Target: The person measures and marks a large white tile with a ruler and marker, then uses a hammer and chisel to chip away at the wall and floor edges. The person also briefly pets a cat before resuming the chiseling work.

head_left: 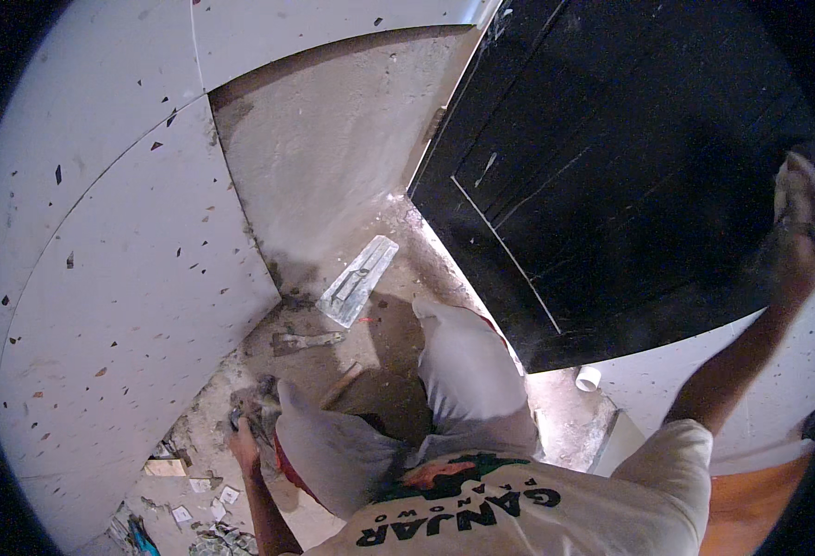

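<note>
In the head view, the left hand [244, 443] is reaching down beside the knee to the dusty floor [333, 148], its grip closing on a grey crumpled rag [257, 400]. The right hand [799, 215] is pressing against the black door [611, 157]; I cannot tell its grip. A notched trowel [359, 280] is lying on the floor, well apart.

A: Your floor tiles [120, 269] read white, speckled with dark and reddish chips. The bare patch [333, 148] between them is grey.

B: Door [611, 167] black (pale scratches across it). Your trousers [468, 371] light grey, shirt [556, 510] white with black lettering, green and red print.

A: Trowel [358, 281] pale, silvery.
</note>
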The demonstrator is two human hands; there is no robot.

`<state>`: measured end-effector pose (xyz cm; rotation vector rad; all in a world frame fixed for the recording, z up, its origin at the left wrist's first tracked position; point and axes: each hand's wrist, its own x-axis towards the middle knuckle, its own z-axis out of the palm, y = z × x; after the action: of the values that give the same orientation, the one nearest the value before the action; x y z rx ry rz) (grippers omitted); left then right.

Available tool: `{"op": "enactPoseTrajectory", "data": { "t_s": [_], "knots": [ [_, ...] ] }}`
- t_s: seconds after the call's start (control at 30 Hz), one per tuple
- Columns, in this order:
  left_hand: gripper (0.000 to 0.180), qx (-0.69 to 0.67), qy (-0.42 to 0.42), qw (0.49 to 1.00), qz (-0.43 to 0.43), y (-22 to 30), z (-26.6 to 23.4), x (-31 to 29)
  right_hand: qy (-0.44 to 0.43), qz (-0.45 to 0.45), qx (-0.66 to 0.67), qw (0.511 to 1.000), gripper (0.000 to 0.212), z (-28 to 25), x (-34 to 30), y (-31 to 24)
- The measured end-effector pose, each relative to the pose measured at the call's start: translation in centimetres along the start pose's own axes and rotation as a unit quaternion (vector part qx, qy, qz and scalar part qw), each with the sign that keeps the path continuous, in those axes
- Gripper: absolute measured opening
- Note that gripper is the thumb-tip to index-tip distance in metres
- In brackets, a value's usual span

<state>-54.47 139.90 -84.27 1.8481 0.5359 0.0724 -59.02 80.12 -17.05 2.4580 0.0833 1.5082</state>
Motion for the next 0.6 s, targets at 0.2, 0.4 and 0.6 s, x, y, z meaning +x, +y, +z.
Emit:
{"op": "enactPoseTrajectory", "data": {
  "t_s": [0.2, 0.4, 0.6],
  "knots": [
    [0.043, -0.245, -0.169, 0.954, -0.042, 7.8, 2.9, 1.9, -0.336, 0.075, 0.361, 0.867, 0.024, 18.4, -11.3, -13.7],
    [0.053, 0.03, -0.272, 0.951, 0.142, 26.9, 7.6, -2.7, -0.506, 0.023, 0.552, 0.662, 0.037, 28.0, -19.2, -22.3],
    [0.067, 0.133, -0.338, 0.906, 0.215, 35.1, 10.3, -4.9, -0.598, -0.027, 0.618, 0.509, 0.037, 31.6, -21.3, -28.3]
  ]
}}
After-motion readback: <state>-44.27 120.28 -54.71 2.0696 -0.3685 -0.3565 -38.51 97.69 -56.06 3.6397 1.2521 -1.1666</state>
